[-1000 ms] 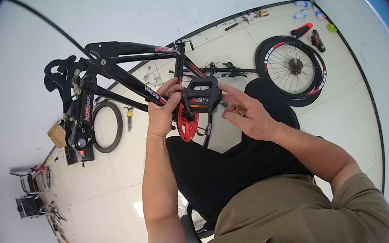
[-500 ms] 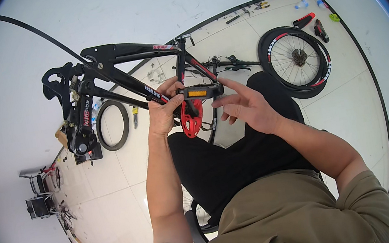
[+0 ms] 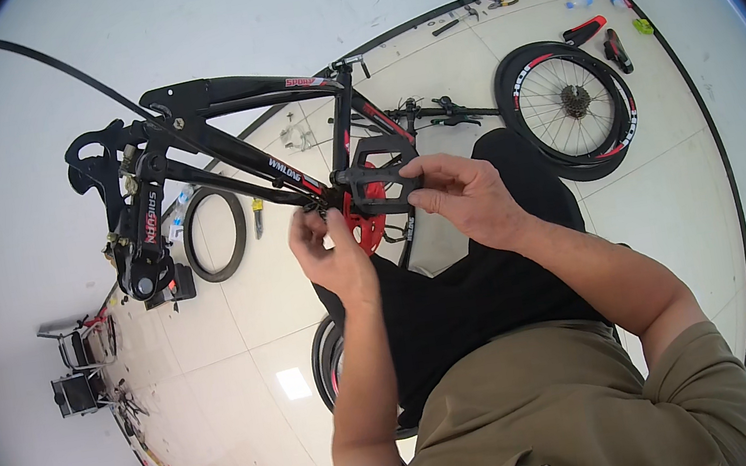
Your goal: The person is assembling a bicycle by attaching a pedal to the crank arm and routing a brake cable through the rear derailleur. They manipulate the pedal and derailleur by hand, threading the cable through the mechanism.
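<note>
A black platform pedal (image 3: 392,193) sits on the near side of the bicycle frame, its flat open face toward me. My right hand (image 3: 476,201) pinches the pedal's right edge between thumb and fingers. My left hand (image 3: 338,259) is just left of the red chainring (image 3: 368,232), fingers half curled and apart from the thumb, with nothing visible between them. Its fingertips are close to the bottom bracket area, where contact is hard to make out. The black frame (image 3: 251,161) extends up and left from the pedal, and the pedal partly covers the chainring.
On the right, a spoked wheel (image 3: 573,102) lies on the floor near a red-and-black saddle (image 3: 585,31). Handlebars (image 3: 447,112) lie beyond the frame. A loose tyre (image 3: 215,235) is at the left. A hammer (image 3: 454,22) and pliers (image 3: 502,0) are by the far wall.
The pedal has turned from edge-on, orange reflector showing, to face-on. My left hand has let go of it and moved lower; my right hand has taken hold. The frame has shifted slightly left.
</note>
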A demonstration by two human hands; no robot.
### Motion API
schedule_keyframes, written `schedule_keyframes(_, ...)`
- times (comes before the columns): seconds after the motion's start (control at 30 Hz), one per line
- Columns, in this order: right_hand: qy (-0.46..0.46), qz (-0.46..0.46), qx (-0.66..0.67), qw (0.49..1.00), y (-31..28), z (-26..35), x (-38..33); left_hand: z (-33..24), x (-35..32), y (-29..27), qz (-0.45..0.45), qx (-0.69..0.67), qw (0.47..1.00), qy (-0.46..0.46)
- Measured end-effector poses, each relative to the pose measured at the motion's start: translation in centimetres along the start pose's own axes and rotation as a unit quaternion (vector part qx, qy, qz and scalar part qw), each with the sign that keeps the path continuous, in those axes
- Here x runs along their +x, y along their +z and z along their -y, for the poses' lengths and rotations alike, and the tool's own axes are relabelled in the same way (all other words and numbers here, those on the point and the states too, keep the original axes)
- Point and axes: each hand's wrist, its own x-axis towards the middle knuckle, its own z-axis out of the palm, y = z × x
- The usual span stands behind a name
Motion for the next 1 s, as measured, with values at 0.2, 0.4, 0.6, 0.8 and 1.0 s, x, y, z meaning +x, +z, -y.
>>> schedule_keyframes(0.2, 0.004, 0.003, -0.003, 1.000, 0.1, 0.1, -0.2, -2.7, -1.5, 0.5, 0.062, -0.004, 0.998, -0.022)
schedule_keyframes(0.4, 0.053, 0.016, 0.027, 0.998, 1.0, 0.7, -1.2, -1.4, -0.4, -1.2, 0.171, -0.072, 0.974, -0.129)
schedule_keyframes(0.6, 0.109, 0.035, 0.051, 0.992, 1.7, 0.9, -2.1, -1.1, 1.0, -2.7, 0.274, -0.162, 0.941, -0.117)
schedule_keyframes(0.8, 0.108, 0.040, 0.071, 0.991, 1.9, 0.2, -2.8, -0.4, 2.0, -3.9, 0.309, -0.179, 0.922, -0.148)
schedule_keyframes(1.0, 0.057, -0.015, 0.040, 0.997, 1.1, -0.1, -4.0, 0.4, 2.3, -3.4, 0.316, -0.221, 0.909, -0.157)
